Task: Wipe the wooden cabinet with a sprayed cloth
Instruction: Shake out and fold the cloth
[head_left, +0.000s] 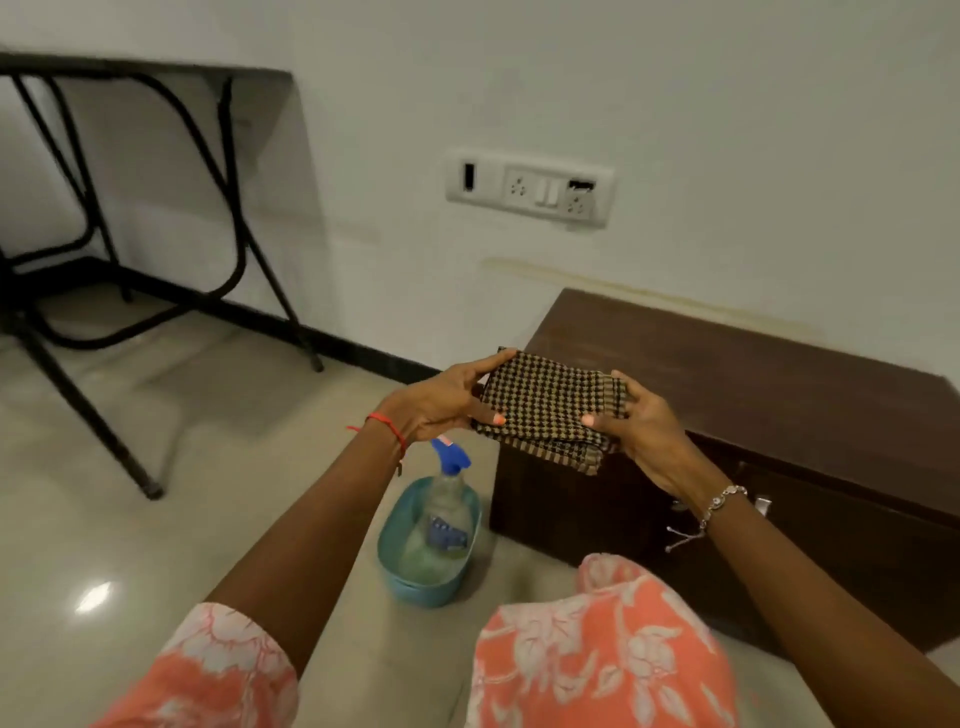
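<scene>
A folded brown-and-tan checked cloth (545, 402) is held in the air between both hands, above the left front corner of a low dark wooden cabinet (753, 384). My left hand (441, 400) grips the cloth's left edge, thumb on top. My right hand (641, 421) grips its right edge. Below the hands a clear spray bottle (447, 499) with a blue trigger head stands in a teal plastic tub (415, 577) on the floor, just left of the cabinet.
The cabinet stands against a white wall with a switch and socket plate (530, 189). A black metal folding table (156, 208) stands at the left. The floor is glossy beige tile. My knee in orange floral fabric (597, 660) is in front of the cabinet.
</scene>
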